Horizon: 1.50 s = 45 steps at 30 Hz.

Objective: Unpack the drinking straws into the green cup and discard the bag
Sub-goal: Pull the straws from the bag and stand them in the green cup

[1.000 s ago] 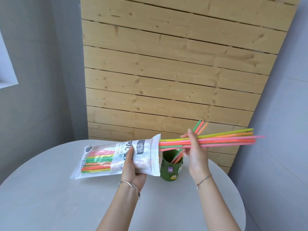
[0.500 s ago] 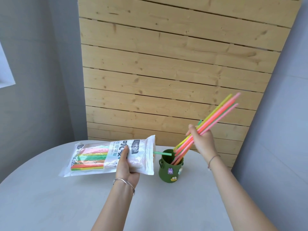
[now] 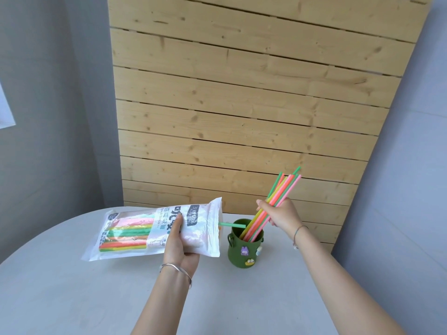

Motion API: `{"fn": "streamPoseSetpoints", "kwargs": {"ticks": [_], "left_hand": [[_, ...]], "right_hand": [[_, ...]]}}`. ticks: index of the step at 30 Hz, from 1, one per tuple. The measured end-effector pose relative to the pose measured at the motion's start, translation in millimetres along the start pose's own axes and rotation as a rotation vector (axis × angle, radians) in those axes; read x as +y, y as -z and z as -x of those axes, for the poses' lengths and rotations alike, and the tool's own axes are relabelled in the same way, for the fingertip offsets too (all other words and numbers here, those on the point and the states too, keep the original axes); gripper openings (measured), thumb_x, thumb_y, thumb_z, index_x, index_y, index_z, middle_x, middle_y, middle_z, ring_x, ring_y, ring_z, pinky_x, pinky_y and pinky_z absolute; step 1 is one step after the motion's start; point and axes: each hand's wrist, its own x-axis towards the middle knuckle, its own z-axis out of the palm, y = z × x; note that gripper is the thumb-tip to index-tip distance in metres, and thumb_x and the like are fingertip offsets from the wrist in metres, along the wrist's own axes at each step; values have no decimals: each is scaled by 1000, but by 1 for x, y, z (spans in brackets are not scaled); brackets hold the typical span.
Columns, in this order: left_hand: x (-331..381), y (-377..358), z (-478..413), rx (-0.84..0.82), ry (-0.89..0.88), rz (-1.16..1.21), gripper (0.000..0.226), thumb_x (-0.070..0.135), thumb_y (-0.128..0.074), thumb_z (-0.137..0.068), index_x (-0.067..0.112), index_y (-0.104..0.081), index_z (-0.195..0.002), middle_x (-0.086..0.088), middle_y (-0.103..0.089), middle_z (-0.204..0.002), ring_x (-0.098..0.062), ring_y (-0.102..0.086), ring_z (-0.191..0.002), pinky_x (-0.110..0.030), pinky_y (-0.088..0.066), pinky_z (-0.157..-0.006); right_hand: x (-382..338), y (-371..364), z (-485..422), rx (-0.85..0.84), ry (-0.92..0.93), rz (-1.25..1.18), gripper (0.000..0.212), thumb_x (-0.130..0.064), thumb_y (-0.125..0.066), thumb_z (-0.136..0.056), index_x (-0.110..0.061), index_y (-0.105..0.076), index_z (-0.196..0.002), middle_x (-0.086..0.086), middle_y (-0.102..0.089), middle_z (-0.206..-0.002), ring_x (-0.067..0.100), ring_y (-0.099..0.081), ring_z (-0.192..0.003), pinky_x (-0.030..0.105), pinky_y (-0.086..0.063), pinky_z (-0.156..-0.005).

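My left hand (image 3: 180,243) grips the white straw bag (image 3: 135,234) near its open end and holds it level above the table. Coloured straws still show inside it, and a green straw (image 3: 231,224) pokes out of the opening toward the green cup (image 3: 244,252). The cup stands on the table just right of the bag, with small stickers on its side. My right hand (image 3: 281,215) pinches a bundle of straws (image 3: 281,189) that leans up to the right, its lower ends inside the cup.
A round grey table (image 3: 72,291) carries everything. A wooden slat panel (image 3: 242,105) rises right behind it, with grey walls on both sides. The table's right edge lies close to the cup.
My right hand swung the bundle from level to steeply tilted and lowered its ends into the cup. The bag stayed in my left hand, and one green straw now sticks out of it.
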Motion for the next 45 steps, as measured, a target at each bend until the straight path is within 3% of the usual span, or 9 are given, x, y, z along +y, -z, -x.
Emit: {"fn": "streamPoseSetpoints", "kwargs": {"ticks": [5,8,11,15,23,28,31,36,45], "left_hand": [[1,0,2,-4,7,10,21,30,-53,-95,14,-63,-105,-2,-76,-69,-19,-73,-67,-33,-55,-53],[2,0,2,3,6,6,23,30,-54,-95,15,-61,-110,0,-76,-70,-16,-72,-69,-32,-53,-57],[2,0,1,1,3,11,27,30,-54,-95,15,-59,-116,0,-76,-71,-17,-65,-85,-35,-49,-65],[1,0,3,-1,10,11,25,29,-54,-95,15,-59,-115,-1,-76,-74,-19,-65,-87,-38,-50,-67],[-2,0,7,-21,23,11,21,30,-55,-94,15,-63,-106,-3,-75,-86,-20,-65,-91,-41,-52,-80],[-5,0,11,-21,22,7,28,30,-55,-94,15,-58,-117,-5,-68,-106,-20,-65,-94,-37,-53,-71],[-7,-2,15,-15,0,-21,34,29,-56,-94,13,-58,-124,-5,-67,-111,-20,-65,-96,-35,-56,-71],[-17,-6,21,90,-213,-238,39,28,-73,-81,12,-67,-116,-2,-73,-111,-17,-70,-96,-33,-55,-84],[-16,-12,26,-2,-368,-480,43,32,-84,-58,16,-74,-96,0,-77,-98,-18,-72,-94,-36,-57,-85]], "right_hand": [[6,3,2,235,50,-27,44,-43,-71,-77,-10,-52,-54,2,-54,-51,20,-54,-50,28,-43,-52],[2,12,0,408,124,-109,31,-39,-74,-75,-12,-59,-76,13,-68,-81,18,-66,-63,23,-51,-47],[0,16,-5,347,135,-114,19,-31,-72,-79,-17,-58,-78,16,-66,-94,11,-64,-65,7,-45,-43],[3,17,-3,189,51,-152,35,-25,-69,-83,-3,-56,-107,10,-70,-98,22,-67,-83,19,-48,-59],[0,5,41,311,-2,-522,68,-21,-72,-81,-7,-32,-134,3,-57,-118,18,-59,-105,32,-50,-88],[-4,-33,86,707,48,-540,40,-22,-62,-88,-4,-44,-119,12,-47,-122,24,-52,-109,38,-47,-88],[-17,-59,106,476,77,-595,19,-28,-46,-96,-11,-53,-103,5,-57,-99,11,-58,-95,22,-49,-77],[-35,-82,114,182,-360,-1156,44,-42,-35,-98,-12,-56,-123,10,-61,-126,27,-57,-119,41,-45,-100],[-35,-84,120,-18,-324,-1355,49,-45,-28,-99,-15,-64,-111,4,-76,-96,16,-72,-85,28,-58,-63]]}}
